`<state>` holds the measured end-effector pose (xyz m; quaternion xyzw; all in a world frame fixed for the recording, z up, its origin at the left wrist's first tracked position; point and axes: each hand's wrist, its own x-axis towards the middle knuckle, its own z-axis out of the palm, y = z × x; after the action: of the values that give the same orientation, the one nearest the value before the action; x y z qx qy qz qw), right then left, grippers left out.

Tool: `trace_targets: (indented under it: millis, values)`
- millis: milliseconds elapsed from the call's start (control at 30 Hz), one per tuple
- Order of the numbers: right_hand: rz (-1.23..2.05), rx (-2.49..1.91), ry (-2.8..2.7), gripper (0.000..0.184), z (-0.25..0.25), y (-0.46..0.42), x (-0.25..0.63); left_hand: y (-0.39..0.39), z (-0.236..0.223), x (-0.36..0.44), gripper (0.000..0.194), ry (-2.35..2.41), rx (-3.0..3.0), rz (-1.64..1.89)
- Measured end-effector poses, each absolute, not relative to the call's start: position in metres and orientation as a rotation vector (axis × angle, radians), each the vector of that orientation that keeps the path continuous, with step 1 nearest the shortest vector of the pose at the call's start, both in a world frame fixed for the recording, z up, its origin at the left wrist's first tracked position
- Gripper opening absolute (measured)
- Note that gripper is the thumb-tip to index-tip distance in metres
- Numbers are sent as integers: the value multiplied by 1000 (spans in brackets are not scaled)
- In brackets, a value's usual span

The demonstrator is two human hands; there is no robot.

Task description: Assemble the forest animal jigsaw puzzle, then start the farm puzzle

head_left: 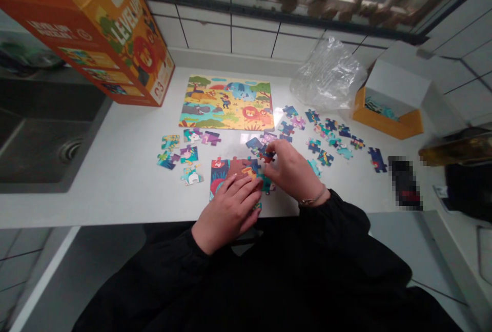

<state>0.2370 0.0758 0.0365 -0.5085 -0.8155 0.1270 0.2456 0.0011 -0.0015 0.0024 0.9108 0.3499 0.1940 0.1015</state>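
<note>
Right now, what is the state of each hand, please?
Left hand: open, palm down on the partly joined puzzle.
Right hand: closed, pinching a dark puzzle piece.

The left hand (229, 210) lies on the puzzle (235, 166). The right hand (288, 169) pinches a piece (266, 156) near its corner. Behind, a board (226, 106) lies between box (132, 47) and bag (328, 77).

From here, the countertop (126, 173) around the left hand (229, 211) and right hand (290, 172) looks smooth and glossy. Puzzle pieces (189, 154) beside both seem printed card with a faint sheen. Beyond the right one, a clear plastic bag (326, 76) sits crinkled and shiny; beyond the left, a smooth cardboard box (134, 50) and dull metal sink (31, 150). Both sleeves (169, 265) look matt cloth.
</note>
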Motion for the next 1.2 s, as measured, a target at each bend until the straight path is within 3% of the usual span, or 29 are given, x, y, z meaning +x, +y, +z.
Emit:
trace_targets:
  millis: [500, 933, 1200]
  values:
    - [570, -1001, -2323, 33, 3, 111, 177, 0, 8, 2, 34, 1030, 2659, 511]
    - [408, -1036, -2372, 29, 5, 109, 181, -1, 9, 2, 32, 1037, 2653, 530]
    - [355, -1031, -2440, 37, 1, 107, 183, -1, 8, 3, 32, 1035, 2652, 517]
